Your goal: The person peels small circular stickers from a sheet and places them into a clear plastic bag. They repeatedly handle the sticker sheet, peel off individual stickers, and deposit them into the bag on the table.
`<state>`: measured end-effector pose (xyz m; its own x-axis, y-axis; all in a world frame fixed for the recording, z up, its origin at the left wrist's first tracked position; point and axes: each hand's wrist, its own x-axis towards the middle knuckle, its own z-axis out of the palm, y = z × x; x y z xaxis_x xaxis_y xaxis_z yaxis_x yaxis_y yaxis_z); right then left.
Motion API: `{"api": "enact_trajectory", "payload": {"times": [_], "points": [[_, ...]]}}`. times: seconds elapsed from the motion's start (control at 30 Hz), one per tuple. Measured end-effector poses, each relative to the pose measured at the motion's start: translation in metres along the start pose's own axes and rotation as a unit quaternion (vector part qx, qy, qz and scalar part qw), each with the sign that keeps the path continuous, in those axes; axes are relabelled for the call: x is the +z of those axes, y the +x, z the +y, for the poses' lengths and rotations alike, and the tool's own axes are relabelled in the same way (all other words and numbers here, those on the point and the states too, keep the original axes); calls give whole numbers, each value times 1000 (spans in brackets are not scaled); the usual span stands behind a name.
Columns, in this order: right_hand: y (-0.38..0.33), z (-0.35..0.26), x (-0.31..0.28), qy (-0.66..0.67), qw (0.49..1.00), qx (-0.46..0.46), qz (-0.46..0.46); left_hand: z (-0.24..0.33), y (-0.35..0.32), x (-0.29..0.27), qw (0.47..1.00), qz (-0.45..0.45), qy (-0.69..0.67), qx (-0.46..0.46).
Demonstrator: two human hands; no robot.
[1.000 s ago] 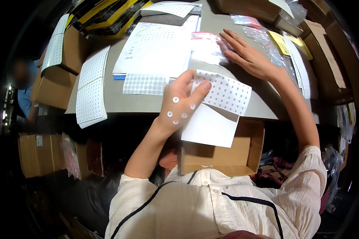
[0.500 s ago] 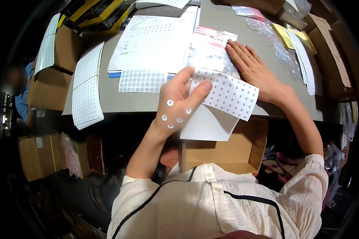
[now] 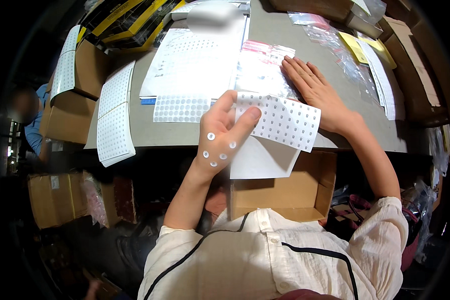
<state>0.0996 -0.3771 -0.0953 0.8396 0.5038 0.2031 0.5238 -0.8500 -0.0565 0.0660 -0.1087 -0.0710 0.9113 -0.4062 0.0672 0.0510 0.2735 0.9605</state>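
My left hand (image 3: pixel 216 134) is closed, thumb on top, on a folded white sticker sheet (image 3: pixel 285 121) printed with rows of small marks. Part of the sheet's blank white side hangs below the fold. Several small round white stickers (image 3: pixel 211 136) are stuck to the back of this hand, near the thumb and wrist. My right hand (image 3: pixel 316 90) lies flat with fingers stretched out, its fingertips at the edge of a stack of clear zip bags (image 3: pixel 264 70) with red strips. Its palm side is hidden, and the sticker sheet overlaps the view near its wrist.
Papers (image 3: pixel 185 65) and a sheet of round grey stickers (image 3: pixel 181 108) lie on the table (image 3: pixel 145 132). Banded label sheets (image 3: pixel 116 112) overhang its front edge. An open cardboard box (image 3: pixel 280 200) sits below the edge. More clear bags (image 3: pixel 342 55) lie right. A person in blue (image 3: pixel 36 117) is far left.
The whole view has shifted slightly, so the table appears a little lower. My left hand still grips the sticker sheet, and my right hand stays flat by the bags.
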Motion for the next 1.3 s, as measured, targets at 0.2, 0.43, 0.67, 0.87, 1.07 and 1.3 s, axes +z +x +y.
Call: {"api": "enact_trajectory", "payload": {"times": [0.2, 0.43, 0.67, 0.87, 1.07, 1.3], "points": [[0, 3, -2, -13, 999, 17, -24, -2, 4, 2, 1000, -4, 18, -1], [6, -3, -8, 7, 999, 11, -40, -15, 5, -12, 998, 17, 50, 38], [-1, -6, -10, -41, 996, 53, -67, -2, 7, -6, 982, -9, 180, 52], [6, -8, -8, -52, 997, 29, -57, -15, 3, -7, 984, 13, 142, 104], [6, -2, -5, -46, 997, 32, -44, 0, 2, -5, 986, 13, 152, 62], [6, -8, -8, -29, 997, 50, -54, 0, -1, -5, 984, 29, 153, 83]]}}
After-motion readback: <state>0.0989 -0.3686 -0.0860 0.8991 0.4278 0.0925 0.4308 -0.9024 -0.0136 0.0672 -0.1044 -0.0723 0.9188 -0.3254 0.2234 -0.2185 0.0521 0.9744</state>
